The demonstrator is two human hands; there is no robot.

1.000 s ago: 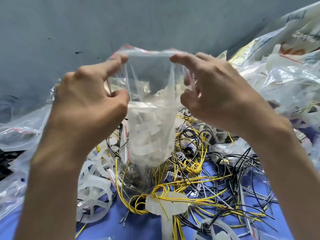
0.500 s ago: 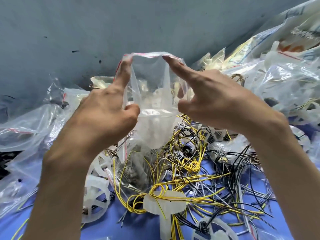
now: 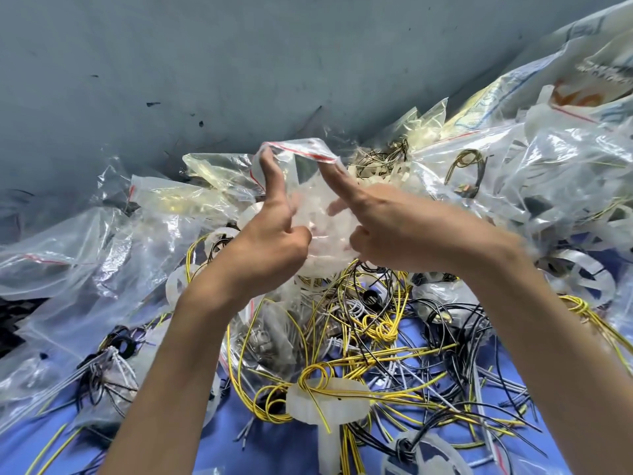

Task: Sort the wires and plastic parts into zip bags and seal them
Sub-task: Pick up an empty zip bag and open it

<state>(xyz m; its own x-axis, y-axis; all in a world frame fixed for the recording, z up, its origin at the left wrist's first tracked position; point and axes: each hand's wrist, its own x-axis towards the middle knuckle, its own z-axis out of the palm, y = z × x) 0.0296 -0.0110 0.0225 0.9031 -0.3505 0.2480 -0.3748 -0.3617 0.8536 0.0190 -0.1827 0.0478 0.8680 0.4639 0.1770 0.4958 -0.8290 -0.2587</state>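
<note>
A clear zip bag (image 3: 301,156) with a red line along its mouth hangs between both hands, holding white plastic parts (image 3: 329,241) in its lower half. My left hand (image 3: 274,234) grips the bag's left side, index finger stretched up to the mouth. My right hand (image 3: 387,231) grips the right side, its index finger reaching up to the red-lined rim as well. The mouth is slack and gapes between the fingertips. Below the bag lies a tangle of yellow and black wires (image 3: 376,341).
A white plastic disc (image 3: 329,402) wrapped with yellow wire lies on the blue cloth (image 3: 274,450) near me. Filled and empty clear bags (image 3: 85,255) pile up at left and at right (image 3: 548,166). White wheel-shaped parts (image 3: 582,279) sit at right. A grey wall rises behind.
Both hands have lowered the bag and moved it away from me toward the pile; the hands came closer together and the mouth went from stretched wide to slack.
</note>
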